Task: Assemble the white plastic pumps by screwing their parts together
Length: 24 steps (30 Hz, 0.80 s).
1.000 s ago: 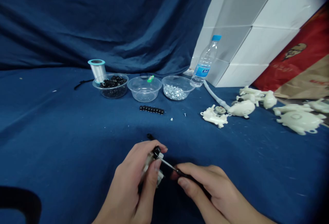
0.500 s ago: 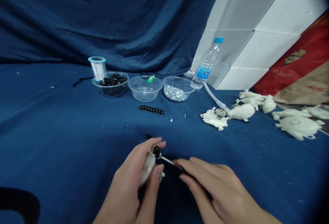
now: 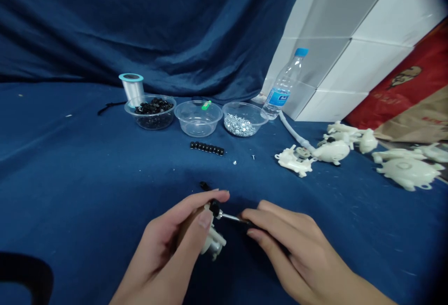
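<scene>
My left hand [image 3: 178, 244] is closed around a cream plastic part [image 3: 214, 239], which the palm and fingers partly cover. A small black piece [image 3: 214, 207] sits at its upper edge, close to my left index finger. My right hand [image 3: 297, 249] grips a screwdriver [image 3: 231, 218] by its dark handle. The metal shaft points left, and its tip end meets the black piece. Just beyond my left fingertips lies another small black piece [image 3: 204, 185] on the blue cloth.
Behind stand a bowl of black pieces [image 3: 154, 121], a clear bowl [image 3: 198, 130], a bowl of screws [image 3: 241, 125], a thread spool [image 3: 132, 86] and a water bottle [image 3: 282, 88]. A row of black pieces [image 3: 207, 148] lies nearer. Cream plastic parts [image 3: 408, 172] lie right.
My left hand has turned the cream part, so its pegs and a greyish cylinder now show below the thumb. The thumb has moved up beside the black piece. The screwdriver stays against it.
</scene>
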Tool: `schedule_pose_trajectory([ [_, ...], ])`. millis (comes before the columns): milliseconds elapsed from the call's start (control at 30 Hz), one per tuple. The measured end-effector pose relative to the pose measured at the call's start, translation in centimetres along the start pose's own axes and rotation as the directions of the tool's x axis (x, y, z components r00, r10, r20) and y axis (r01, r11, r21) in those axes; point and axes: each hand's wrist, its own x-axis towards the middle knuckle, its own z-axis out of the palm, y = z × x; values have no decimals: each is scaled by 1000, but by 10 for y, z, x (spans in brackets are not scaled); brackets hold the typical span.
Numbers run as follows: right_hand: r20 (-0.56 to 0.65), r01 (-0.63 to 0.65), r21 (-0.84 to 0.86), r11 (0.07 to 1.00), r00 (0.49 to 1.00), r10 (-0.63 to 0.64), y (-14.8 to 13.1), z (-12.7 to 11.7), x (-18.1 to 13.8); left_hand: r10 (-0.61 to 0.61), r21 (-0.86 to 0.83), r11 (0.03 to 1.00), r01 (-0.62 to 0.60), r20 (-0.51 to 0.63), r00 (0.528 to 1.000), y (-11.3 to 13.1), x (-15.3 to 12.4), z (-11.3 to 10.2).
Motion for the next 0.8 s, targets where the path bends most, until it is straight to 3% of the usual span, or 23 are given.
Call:
schedule_pose_trajectory([
  [200,9,12,3,1000,1000,-12,3,-2,-4,-15,-103,994,27,117,993,6,14,-7],
  [333,12,30,-4,1000,999,-30,5,-2,-6,-23,12,1000,21,133,991,12,17,-4],
  [600,-25,126,-93,988,991,-128,6,0,-7,239,215,938,-273,171,956,2,17,5],
  [800,19,237,-242,941,971,-240,13,0,-12,265,268,916,-297,149,953,1,17,11],
])
